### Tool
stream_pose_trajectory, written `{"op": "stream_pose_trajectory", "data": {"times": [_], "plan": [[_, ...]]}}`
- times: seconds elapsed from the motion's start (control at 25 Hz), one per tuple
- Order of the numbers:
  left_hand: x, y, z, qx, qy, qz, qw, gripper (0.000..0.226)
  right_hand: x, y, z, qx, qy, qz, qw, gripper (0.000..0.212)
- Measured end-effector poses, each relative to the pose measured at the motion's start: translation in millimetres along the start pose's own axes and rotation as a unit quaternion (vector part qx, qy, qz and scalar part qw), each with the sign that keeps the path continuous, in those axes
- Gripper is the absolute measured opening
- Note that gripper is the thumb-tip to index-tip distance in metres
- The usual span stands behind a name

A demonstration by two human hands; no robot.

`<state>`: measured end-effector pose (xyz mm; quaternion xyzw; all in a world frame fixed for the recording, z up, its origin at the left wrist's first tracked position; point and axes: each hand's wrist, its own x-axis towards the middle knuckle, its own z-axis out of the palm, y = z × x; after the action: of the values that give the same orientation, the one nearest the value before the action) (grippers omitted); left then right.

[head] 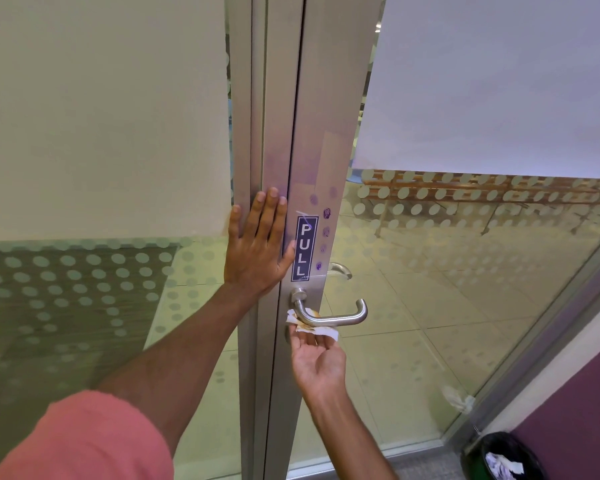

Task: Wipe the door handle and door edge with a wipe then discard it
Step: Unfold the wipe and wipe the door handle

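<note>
A brushed-metal lever door handle (340, 317) sticks out of the aluminium door edge (312, 161), just below a dark "PULL" sticker (304, 248). My right hand (317, 358) is under the handle, palm up, fingers pressing a crumpled white wipe (321, 330) with brownish stains against the underside of the lever near its base. My left hand (257, 244) lies flat, fingers spread, on the frame strip to the left of the sticker. Purple fingerprint smudges (326, 223) dot the door edge right of the sticker.
Frosted, dotted glass panels (482, 98) flank the frame on both sides. A black bin (506, 457) with crumpled paper in it stands on the floor at the lower right, by a purple wall (575, 403). A second handle (340, 270) shows behind the glass.
</note>
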<state>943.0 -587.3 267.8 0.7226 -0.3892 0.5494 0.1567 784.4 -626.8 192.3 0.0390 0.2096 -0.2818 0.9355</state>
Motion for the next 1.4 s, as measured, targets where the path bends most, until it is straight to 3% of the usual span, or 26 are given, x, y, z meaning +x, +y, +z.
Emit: {"op": "stream_pose_trajectory", "data": {"times": [0.28, 0.44, 0.6, 0.72, 0.84, 0.92, 1.04, 1.16, 1.28, 1.4], "plan": [[1, 1, 0, 0.0, 0.005, 0.0, 1.0, 0.082, -6, -28, 0, -0.022, -0.031, -0.025, 0.999, 0.026], [1, 1, 0, 0.002, 0.002, -0.003, 1.0, 0.079, -1, -62, 8, -0.001, -0.023, -0.058, 0.998, 0.039], [1, 0, -1, -0.001, 0.001, -0.002, 1.0, 0.078, 8, -80, 22, 0.009, -0.041, -0.076, 0.996, 0.027], [1, 0, -1, 0.0, 0.001, -0.004, 1.0, 0.079, 14, -79, 25, -0.081, -0.006, -0.108, 0.991, 0.019], [0, 1, 0, 0.001, 0.003, -0.005, 1.0, 0.081, 12, -78, 11, -0.2, 0.028, -0.182, 0.962, 0.021], [0, 1, 1, 0.001, 0.004, -0.003, 1.0, 0.083, 5, -81, 2, -0.319, 0.028, -0.264, 0.91, 0.024], [0, 0, 2, 0.01, 0.004, -0.003, 1.0, 0.083, -5, -83, 1, -0.509, -0.012, -0.388, 0.769, 0.032], [-1, 0, 3, 0.001, 0.003, -0.007, 1.0, 0.083, -2, -59, 15, -0.627, -0.09, -0.41, 0.656, 0.035], [0, 0, 1, -0.004, 0.001, -0.009, 1.0, 0.083, 9, -25, 21, -0.685, -0.101, -0.453, 0.562, 0.048], [0, 0, 0, -0.004, -0.004, -0.009, 1.0, 0.083, 24, -10, 12, -0.759, -0.078, -0.517, 0.387, 0.05]]}}
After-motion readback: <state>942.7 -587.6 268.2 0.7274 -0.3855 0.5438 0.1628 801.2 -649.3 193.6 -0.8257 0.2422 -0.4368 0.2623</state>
